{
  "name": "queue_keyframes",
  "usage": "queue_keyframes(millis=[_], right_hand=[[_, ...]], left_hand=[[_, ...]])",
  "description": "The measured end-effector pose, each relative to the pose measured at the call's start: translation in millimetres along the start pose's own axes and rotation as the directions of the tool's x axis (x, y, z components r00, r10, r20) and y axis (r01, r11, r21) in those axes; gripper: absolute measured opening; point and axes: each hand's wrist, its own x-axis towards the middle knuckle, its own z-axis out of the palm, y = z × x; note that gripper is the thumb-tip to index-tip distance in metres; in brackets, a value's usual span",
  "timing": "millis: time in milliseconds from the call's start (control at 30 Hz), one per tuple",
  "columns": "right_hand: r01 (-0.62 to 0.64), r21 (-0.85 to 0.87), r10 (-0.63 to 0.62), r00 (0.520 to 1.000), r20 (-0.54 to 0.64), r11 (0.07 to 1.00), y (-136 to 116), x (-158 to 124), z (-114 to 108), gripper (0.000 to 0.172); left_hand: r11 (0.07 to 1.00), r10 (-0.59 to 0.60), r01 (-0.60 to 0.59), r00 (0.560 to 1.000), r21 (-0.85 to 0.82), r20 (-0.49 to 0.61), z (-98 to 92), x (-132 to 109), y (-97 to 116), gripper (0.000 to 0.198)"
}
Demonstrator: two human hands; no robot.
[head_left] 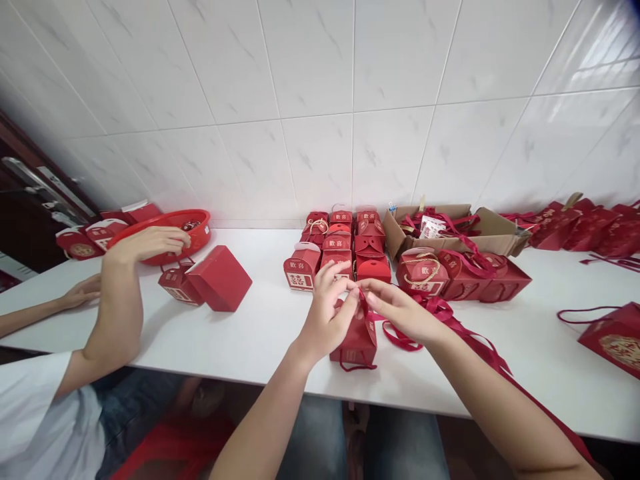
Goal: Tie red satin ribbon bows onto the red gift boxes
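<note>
In front of me on the table stands a small red gift box [357,341], with a dark red cord handle hanging down its near side. My left hand [325,320] is over the box's left side, thumb and forefinger pinched at a red ribbon [363,303]. My right hand [403,310] meets it from the other side, fingers also closed on the ribbon just above the box top. The fingers partly hide the ribbon there. Loose red ribbon [455,327] trails across the table to the right, beneath my right forearm.
Rows of red boxes [336,245] stand behind my hands. A cardboard carton [493,230] holds ribbons, with more boxes before it. At left, a co-worker's hand [155,243] reaches over a red basin [204,230] near an upright box [220,279]. A bag [615,340] lies right.
</note>
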Motion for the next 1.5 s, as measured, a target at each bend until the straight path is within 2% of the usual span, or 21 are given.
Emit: queue_keyframes(millis=[100, 233, 300, 433, 500, 600, 733, 833, 900, 1233, 1400, 1500], right_hand=[[-0.005, 0.044, 0.006, 0.999, -0.034, 0.999, -19, 5, 1, 0.023], [-0.005, 0.042, 0.009, 0.995, -0.103, 0.999, -37, 6, 2, 0.018], [0.031, 0.053, -0.023, 0.99, -0.137, 0.998, -42, 3, 2, 0.015], [0.161, 0.149, -0.13, 0.971, -0.199, 0.976, -43, -4, 6, 0.01], [0.18, 0.144, -0.15, 0.969, -0.197, 0.973, -39, -3, 10, 0.01], [0.104, 0.001, -0.103, 0.979, -0.176, 0.995, -24, 6, 18, 0.012], [-0.035, -0.24, -0.017, 0.977, -0.212, 0.97, 8, 24, 25, 0.014], [-0.059, -0.289, -0.004, 0.977, -0.211, 0.955, 27, 31, 29, 0.018], [-0.058, -0.313, -0.012, 0.977, -0.215, 0.948, 34, 34, 32, 0.018], [-0.1, -0.462, -0.013, 0.972, -0.235, 0.881, 41, 42, 43, 0.014], [-0.087, -0.523, -0.031, 0.977, -0.212, 0.848, 39, 41, 43, 0.012], [-0.079, -0.566, -0.053, 0.976, -0.213, 0.821, 38, 41, 44, 0.01]], left_hand=[[0.992, 0.111, -0.114, 0.992, -0.045, -0.066, -5.4, -6, 3, 0.015], [0.975, 0.171, -0.19, 0.973, -0.112, -0.156, -6.2, -26, -10, 0.014], [0.988, 0.137, -0.147, 0.978, -0.052, -0.159, -4.6, -36, -19, 0.011], [0.992, -0.061, 0.066, 0.997, 0.112, -0.045, 2.2, -48, -34, 0.022], [0.981, -0.139, 0.145, 0.989, 0.129, -0.05, 5.7, -52, -40, 0.022], [0.972, -0.21, 0.222, 0.968, 0.076, -0.135, 7.9, -56, -46, 0.018], [0.941, -0.332, 0.307, 0.92, -0.142, -0.208, 6.4, -61, -57, 0.019], [0.873, -0.434, 0.354, 0.879, -0.336, -0.2, 5.7, -64, -64, 0.024], [0.843, -0.463, 0.364, 0.866, -0.397, -0.19, 6.1, -65, -66, 0.027], [0.857, -0.44, 0.354, 0.881, -0.375, -0.173, 6.2, -66, -64, 0.03], [0.845, -0.441, 0.398, 0.897, -0.358, -0.043, 2.9, -56, -65, 0.032], [0.867, -0.387, 0.373, 0.922, -0.331, 0.023, 3.3, -44, -68, 0.032]])
